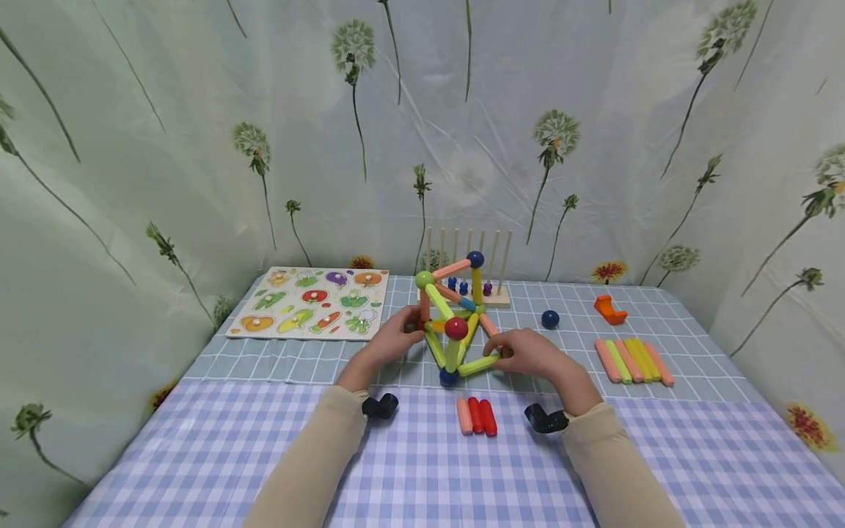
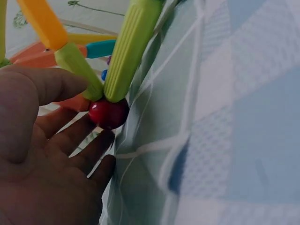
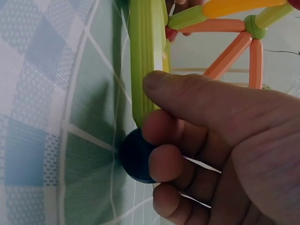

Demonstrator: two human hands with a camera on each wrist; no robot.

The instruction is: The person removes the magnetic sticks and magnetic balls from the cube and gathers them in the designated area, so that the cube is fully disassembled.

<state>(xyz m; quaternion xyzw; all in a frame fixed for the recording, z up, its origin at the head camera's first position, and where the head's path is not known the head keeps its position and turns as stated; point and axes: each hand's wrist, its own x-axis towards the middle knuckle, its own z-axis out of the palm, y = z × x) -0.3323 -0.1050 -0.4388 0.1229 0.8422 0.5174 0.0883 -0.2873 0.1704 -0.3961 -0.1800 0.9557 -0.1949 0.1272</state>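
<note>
A frame of magnetic sticks and balls stands between my hands, with a red ball [image 1: 455,328] facing me and a dark blue ball [image 1: 449,377] at its foot. My left hand [image 1: 394,336] holds its left corner. The left wrist view has the thumb against a short green stick [image 2: 77,65] and fingers behind a red ball [image 2: 108,113]. On the right, my right hand [image 1: 528,353] pinches a yellow-green stick [image 3: 145,65] low over the cloth. A dark blue ball [image 3: 135,157] sits at that stick's end, against the fingertips.
Three short sticks [image 1: 477,416] lie in front. To the right are a loose blue ball [image 1: 550,319], an orange curved piece [image 1: 610,311] and a row of several sticks [image 1: 623,352]. A vegetable puzzle board [image 1: 310,334] lies at left; a pegged bead rack [image 1: 498,301] stands behind the frame.
</note>
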